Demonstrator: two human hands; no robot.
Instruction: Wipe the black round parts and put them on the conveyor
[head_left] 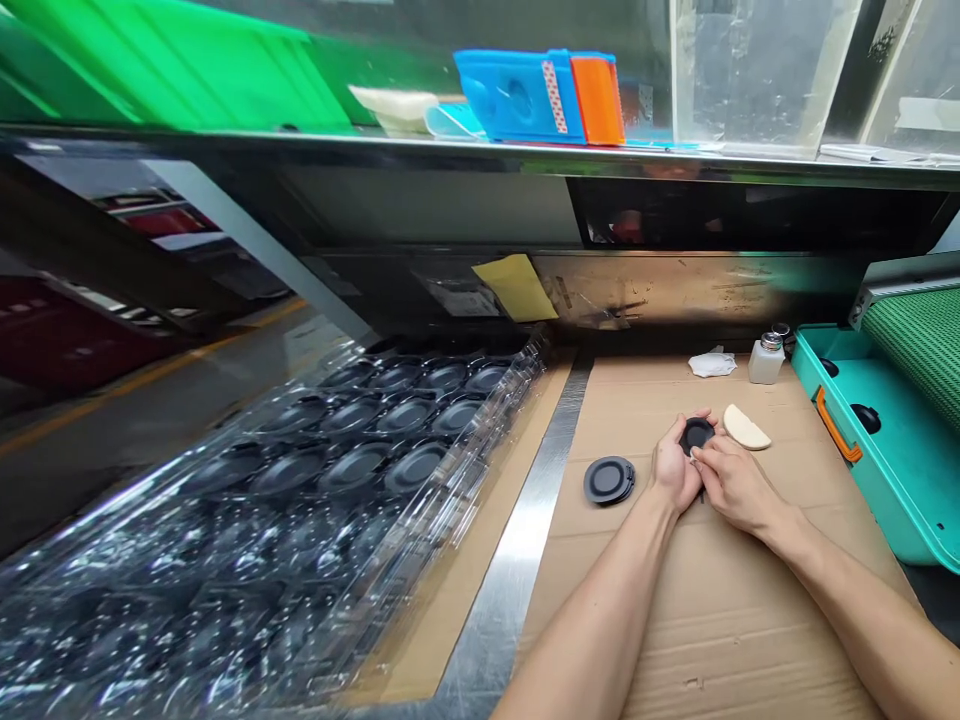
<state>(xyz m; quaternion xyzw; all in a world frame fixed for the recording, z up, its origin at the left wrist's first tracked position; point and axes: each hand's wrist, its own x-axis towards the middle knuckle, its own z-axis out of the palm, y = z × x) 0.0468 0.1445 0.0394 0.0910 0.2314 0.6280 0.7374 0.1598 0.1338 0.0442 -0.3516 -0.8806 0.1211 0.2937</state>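
My left hand (673, 468) is closed around a small round black part (697, 434), holding it just above the cardboard sheet (720, 590). The fingers of my right hand (731, 478) are pinched against the lower right rim of that same part. A short stack of similar black discs (609, 480) lies on the cardboard just left of my left hand. A pale, half-moon pad (745, 428) rests to the right of the held part.
Clear plastic trays (315, 480) holding several black discs fill the left side. A crumpled white wipe (712, 364) and a small white dispenser bottle (766, 358) stand at the back. A teal bin (885, 440) lies at the right, with a shelf (480, 150) overhead.
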